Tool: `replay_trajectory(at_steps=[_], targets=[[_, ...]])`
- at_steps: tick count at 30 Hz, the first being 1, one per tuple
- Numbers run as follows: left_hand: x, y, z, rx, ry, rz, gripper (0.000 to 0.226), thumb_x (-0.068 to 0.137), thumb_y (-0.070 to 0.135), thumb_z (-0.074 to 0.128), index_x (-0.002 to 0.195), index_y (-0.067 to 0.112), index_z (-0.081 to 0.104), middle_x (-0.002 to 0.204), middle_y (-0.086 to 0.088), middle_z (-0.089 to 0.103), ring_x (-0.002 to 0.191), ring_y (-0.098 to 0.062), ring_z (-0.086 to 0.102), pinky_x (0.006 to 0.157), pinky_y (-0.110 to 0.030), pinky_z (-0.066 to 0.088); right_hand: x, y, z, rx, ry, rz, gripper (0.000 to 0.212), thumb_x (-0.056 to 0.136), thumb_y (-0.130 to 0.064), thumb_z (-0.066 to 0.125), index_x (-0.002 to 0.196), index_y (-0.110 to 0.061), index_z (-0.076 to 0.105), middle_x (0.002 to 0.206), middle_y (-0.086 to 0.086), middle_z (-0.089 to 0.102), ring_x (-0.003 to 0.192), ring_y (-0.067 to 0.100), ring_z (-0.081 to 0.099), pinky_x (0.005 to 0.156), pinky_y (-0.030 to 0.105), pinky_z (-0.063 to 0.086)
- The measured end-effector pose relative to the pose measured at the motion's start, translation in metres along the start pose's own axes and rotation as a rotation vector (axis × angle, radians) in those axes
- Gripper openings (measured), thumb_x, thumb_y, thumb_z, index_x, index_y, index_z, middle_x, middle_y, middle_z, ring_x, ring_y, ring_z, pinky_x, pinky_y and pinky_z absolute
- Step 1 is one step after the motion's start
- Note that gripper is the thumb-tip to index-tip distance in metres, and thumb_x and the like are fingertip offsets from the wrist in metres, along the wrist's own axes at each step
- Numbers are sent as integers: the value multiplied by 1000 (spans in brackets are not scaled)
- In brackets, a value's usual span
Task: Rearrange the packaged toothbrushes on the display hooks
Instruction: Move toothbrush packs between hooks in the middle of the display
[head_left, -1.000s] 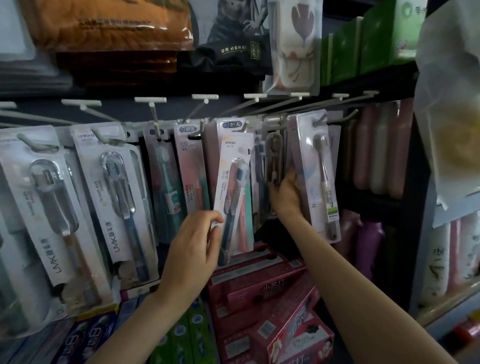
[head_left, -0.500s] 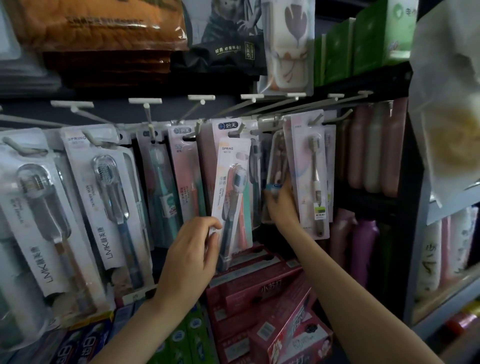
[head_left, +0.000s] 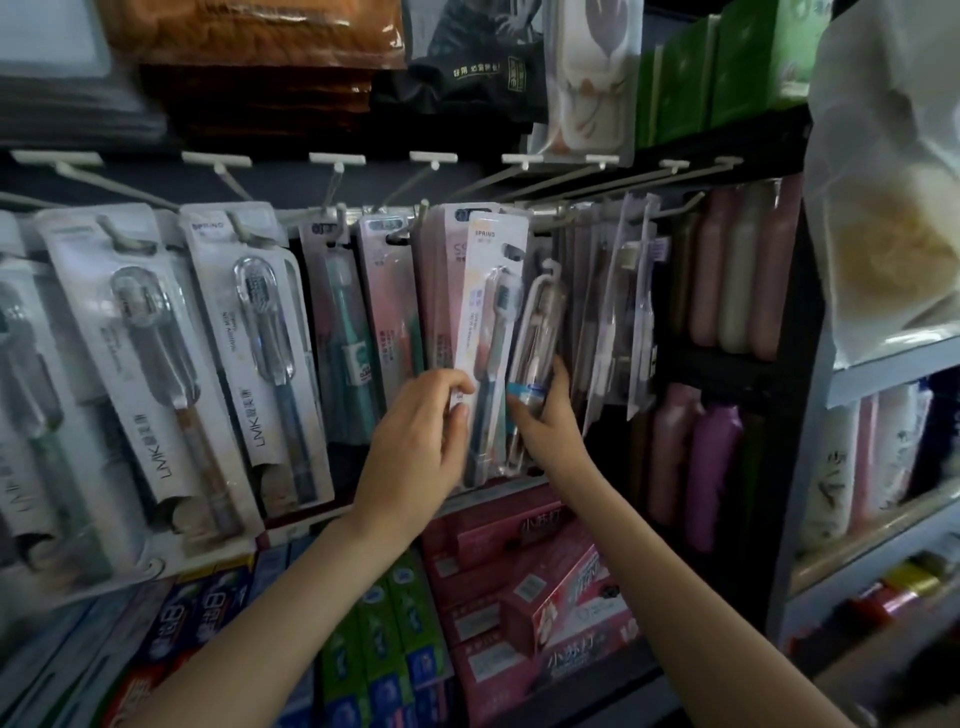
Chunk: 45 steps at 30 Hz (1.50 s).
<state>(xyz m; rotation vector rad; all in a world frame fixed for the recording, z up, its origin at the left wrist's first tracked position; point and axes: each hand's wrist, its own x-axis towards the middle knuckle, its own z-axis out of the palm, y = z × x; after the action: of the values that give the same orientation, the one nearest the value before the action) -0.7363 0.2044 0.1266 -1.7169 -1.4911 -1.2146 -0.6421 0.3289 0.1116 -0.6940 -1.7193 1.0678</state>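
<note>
SPRING toothbrush pack hangs mid-row, its lower left edge pinched by the left hand fingers. Right hand fingers curl round the clear pack just beside it; packs crowd both sides.

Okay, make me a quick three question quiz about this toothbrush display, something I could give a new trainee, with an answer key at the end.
1. True or false: the left hand holds the white SPRING toothbrush pack by its lower edge.
2. What is the right hand gripping?
A. a red toothpaste box
B. a clear toothbrush pack with a blue label
C. a pink bottle
3. Fill in: the stacked red boxes sit ____ the hanging toothbrushes.

Key
1. True; its fingers pinch the card near the bottom.
2. B, the clear toothbrush pack.
3. below
</note>
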Motion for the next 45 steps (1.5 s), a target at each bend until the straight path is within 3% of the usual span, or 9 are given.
replay_trajectory(at_steps=[5, 12, 19, 24, 27, 31, 35, 40, 45], targets=[[-15, -2, -5, -34, 21, -10, 15, 91, 8, 52, 103, 16, 49, 81, 21, 38, 71, 2, 43, 70, -2, 35, -35, 4, -10, -79, -20, -122, 83, 89, -21, 59, 148, -22, 1, 149, 9, 26, 115, 23, 45, 99, 38, 42], [-44, -7, -8, -111, 27, -126, 18, 91, 15, 54, 105, 23, 47, 85, 19, 46, 82, 4, 52, 69, -5, 40, -72, -12, -45, -241, 91, -342, 82, 77, -48, 55, 140, -35, 5, 151, -2, 23, 134, 24, 37, 102, 50, 40], [-39, -7, -23, -256, 84, -219, 29, 88, 8, 57, 107, 23, 42, 75, 8, 52, 76, -6, 57, 65, -13, 46, -74, -31, -44, -307, 29, -392, 82, 85, -48, 54, 147, -16, 10, 137, 6, 38, 114, 28, 47, 100, 57, 40], [-14, -2, -16, -302, 62, -250, 47, 88, 9, 59, 127, 26, 37, 73, 2, 56, 70, -3, 57, 67, -9, 44, -73, -37, -42, -304, 0, -415, 83, 85, -48, 53, 147, -15, 10, 147, 9, 31, 130, 26, 40, 105, 47, 38], [-2, 7, 0, -374, 58, -296, 56, 89, 9, 58, 136, 24, 32, 72, -3, 54, 67, -9, 56, 64, -12, 45, -69, -41, -47, -327, -10, -452, 72, 89, -24, 58, 145, -11, 14, 132, 2, 40, 96, 2, 54, 86, 15, 45], [8, 11, 15, -433, 58, -312, 64, 89, 9, 58, 141, 27, 24, 76, -6, 55, 70, -14, 57, 67, -16, 47, -63, -47, -56, -346, 29, -497, 75, 85, -37, 56, 144, -14, 16, 120, -5, 47, 99, 20, 56, 83, 39, 50], [23, 7, 16, -414, 69, -296, 68, 90, 8, 56, 142, 31, 20, 78, -4, 54, 74, -13, 56, 72, -19, 48, -55, -43, -66, -369, 41, -521, 72, 85, -39, 57, 140, -9, 22, 102, -25, 37, 94, 14, 46, 81, 37, 46], [29, -2, 11, -350, -64, -263, 69, 90, 8, 55, 145, 28, 17, 77, 4, 50, 74, -9, 54, 70, -11, 44, -52, -39, -69, -389, 2, -471, 81, 84, -45, 55, 144, -7, 16, 130, 19, 46, 113, 41, 50, 96, 57, 42], [18, -9, -9, -226, -192, -263, 71, 91, 14, 56, 145, 35, 15, 100, 3, 55, 90, -6, 55, 80, -12, 44, -49, -49, -62, -332, -40, -505, 73, 84, -15, 64, 141, -20, 20, 114, -25, 42, 102, -4, 49, 95, 22, 42]])
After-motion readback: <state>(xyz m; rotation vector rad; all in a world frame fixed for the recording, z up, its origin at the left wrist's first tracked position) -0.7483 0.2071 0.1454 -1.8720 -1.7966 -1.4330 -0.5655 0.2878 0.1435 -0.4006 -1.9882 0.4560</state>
